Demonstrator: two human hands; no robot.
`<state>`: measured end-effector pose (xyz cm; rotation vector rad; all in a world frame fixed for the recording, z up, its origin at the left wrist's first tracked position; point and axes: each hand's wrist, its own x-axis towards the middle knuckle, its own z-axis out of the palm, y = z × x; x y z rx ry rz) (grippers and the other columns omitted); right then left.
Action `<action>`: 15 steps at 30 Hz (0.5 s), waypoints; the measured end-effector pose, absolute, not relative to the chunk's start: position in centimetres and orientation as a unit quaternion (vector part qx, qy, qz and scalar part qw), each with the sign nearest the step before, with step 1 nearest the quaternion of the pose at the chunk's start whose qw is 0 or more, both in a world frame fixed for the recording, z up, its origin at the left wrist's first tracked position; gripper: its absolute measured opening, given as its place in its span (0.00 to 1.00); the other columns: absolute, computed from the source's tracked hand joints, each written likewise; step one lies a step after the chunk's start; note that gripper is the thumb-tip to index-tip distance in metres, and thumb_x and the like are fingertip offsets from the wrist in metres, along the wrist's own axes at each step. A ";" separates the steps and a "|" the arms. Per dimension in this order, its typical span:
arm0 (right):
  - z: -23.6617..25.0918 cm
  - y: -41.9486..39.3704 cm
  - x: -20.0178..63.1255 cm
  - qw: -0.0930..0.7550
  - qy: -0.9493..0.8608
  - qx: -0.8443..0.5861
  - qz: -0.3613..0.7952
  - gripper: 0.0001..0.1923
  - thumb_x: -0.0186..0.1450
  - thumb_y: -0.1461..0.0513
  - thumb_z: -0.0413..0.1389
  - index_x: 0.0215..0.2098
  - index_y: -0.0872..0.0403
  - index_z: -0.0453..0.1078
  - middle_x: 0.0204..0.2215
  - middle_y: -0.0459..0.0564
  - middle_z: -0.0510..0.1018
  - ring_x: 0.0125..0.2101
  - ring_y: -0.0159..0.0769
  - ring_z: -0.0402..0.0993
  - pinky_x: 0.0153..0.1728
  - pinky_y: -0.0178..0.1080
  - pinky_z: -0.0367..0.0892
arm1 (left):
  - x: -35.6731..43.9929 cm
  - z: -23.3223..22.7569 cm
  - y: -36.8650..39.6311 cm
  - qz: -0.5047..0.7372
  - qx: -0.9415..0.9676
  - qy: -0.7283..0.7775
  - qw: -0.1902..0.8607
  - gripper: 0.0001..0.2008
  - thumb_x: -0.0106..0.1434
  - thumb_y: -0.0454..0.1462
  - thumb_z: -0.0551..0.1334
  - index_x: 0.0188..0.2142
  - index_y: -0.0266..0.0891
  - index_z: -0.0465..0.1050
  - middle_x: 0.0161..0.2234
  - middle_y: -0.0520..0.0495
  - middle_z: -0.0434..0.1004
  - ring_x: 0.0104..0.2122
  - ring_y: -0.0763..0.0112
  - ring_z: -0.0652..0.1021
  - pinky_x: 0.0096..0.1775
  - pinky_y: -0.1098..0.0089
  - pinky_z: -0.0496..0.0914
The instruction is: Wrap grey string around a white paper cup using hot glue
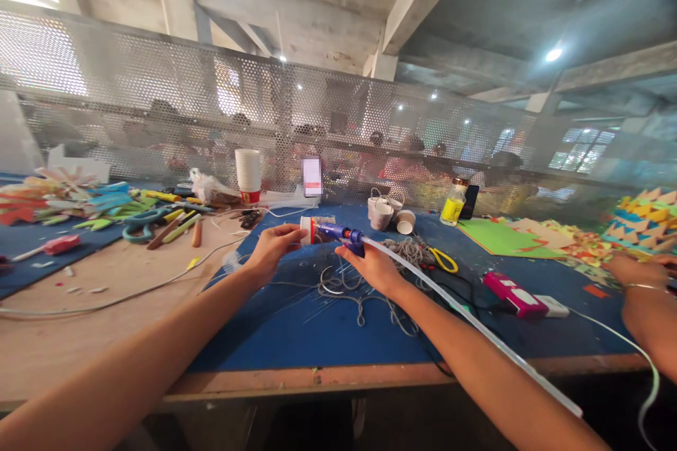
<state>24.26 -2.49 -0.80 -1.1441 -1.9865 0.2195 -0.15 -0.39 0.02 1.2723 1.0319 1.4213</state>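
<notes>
My left hand (278,248) is closed on a small white paper cup (307,231) with a red band, held sideways above the blue mat (254,345). Some grey material shows along the cup's far side. In my right hand (374,269) is a blue hot glue gun (355,239), its nozzle pointing left at the cup. Whether the nozzle touches the cup, I cannot tell. A long clear glue stick (465,317) runs out of the gun's back over my right forearm. Under both hands, loose grey cord (360,301) lies in loops on the mat.
Cord-covered paper cups (381,213) stand behind the cord, near yellow-handled scissors (444,261). A pink power strip (515,294) lies right. Stacked cups (248,173) and a phone (312,177) stand at the back. Blue-handled scissors (142,224) lie left. Another person's hand (642,273) works at far right.
</notes>
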 end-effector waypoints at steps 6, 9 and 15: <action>-0.6 -2.7 24.1 0.386 -0.795 -0.464 0.061 0.24 0.70 0.42 0.55 0.49 0.50 0.76 0.37 0.51 0.85 0.40 0.47 0.82 0.41 0.40 0.70 | -0.2 0.0 -0.4 0.581 0.516 0.417 0.471 0.19 0.43 0.50 0.78 0.30 0.40 0.85 0.32 0.44 0.84 0.34 0.64 0.78 0.39 0.66 0.70; -0.3 -3.0 24.0 0.375 -0.795 -0.475 0.046 0.21 0.70 0.43 0.56 0.47 0.50 0.76 0.37 0.51 0.84 0.40 0.46 0.82 0.39 0.39 0.70 | 0.0 0.3 -0.7 0.579 0.518 0.420 0.469 0.20 0.43 0.49 0.78 0.30 0.39 0.85 0.33 0.43 0.84 0.35 0.63 0.78 0.40 0.65 0.70; -0.2 -3.1 24.0 0.368 -0.798 -0.476 0.038 0.19 0.70 0.45 0.58 0.46 0.50 0.76 0.38 0.50 0.84 0.40 0.45 0.81 0.39 0.38 0.69 | 0.1 0.6 -1.0 0.572 0.529 0.425 0.460 0.20 0.43 0.50 0.77 0.30 0.39 0.85 0.33 0.44 0.84 0.35 0.62 0.78 0.40 0.65 0.70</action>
